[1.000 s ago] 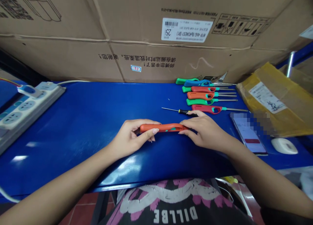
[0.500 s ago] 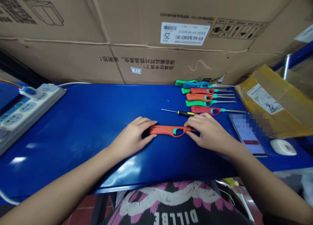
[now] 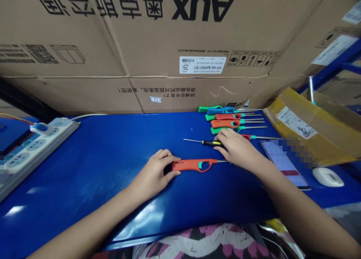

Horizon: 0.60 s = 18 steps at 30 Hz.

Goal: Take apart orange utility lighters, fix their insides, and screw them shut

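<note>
My left hand (image 3: 158, 174) pinches the handle end of an orange long-nosed lighter (image 3: 190, 165) between thumb and fingers. The lighter lies on the blue tabletop (image 3: 126, 138), its green trigger and metal rod toward the right. Above it, my right hand (image 3: 235, 146) has its thumb and fingers closed round the handle end of a small screwdriver (image 3: 208, 143), black and yellow. The screwdriver's thin shaft points left. Part of a red lighter (image 3: 248, 137) behind is hidden by my right hand.
Several more lighters, among them an orange one (image 3: 225, 123) and a blue one (image 3: 221, 111), lie in a row at the back. A phone (image 3: 282, 165), white mouse (image 3: 328, 177) and yellow-taped parcel (image 3: 296, 129) are right. A power strip (image 3: 36, 150) lies left; a large carton (image 3: 158, 56) stands behind.
My right hand has left the front end of the orange lighter and moved up to the screwdriver's handle. My left hand keeps hold of the lighter. The view has tilted upward.
</note>
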Tool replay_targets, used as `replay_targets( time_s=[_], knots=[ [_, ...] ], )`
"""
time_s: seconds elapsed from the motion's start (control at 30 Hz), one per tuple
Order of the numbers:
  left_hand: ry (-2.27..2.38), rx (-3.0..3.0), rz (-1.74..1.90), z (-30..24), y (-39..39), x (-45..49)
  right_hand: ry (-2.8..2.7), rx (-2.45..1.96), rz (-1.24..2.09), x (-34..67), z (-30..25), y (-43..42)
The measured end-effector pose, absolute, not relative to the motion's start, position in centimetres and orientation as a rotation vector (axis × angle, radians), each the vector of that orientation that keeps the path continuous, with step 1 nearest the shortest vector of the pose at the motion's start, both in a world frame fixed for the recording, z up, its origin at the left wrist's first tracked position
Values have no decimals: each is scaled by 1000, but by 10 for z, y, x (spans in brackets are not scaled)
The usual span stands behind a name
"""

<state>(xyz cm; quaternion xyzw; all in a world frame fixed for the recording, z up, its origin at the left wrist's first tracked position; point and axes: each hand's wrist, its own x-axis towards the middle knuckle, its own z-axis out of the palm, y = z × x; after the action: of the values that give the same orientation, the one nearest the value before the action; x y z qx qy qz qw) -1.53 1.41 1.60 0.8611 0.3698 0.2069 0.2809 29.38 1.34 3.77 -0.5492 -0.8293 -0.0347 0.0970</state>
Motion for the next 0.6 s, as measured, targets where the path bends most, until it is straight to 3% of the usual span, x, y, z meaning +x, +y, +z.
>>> replay_targets(
  time_s=[0.13,0.3,0.6],
  knots=[
    [1003,2298,545,16,13,-14,-2106,-1533,64,294,33,15],
    [965,2355,545,14,9,-12,-1764,-1517,-1,296,29,19],
    [927,2406,545,12,7,-9,-1528,-1407,64,285,33,12]
  ],
)
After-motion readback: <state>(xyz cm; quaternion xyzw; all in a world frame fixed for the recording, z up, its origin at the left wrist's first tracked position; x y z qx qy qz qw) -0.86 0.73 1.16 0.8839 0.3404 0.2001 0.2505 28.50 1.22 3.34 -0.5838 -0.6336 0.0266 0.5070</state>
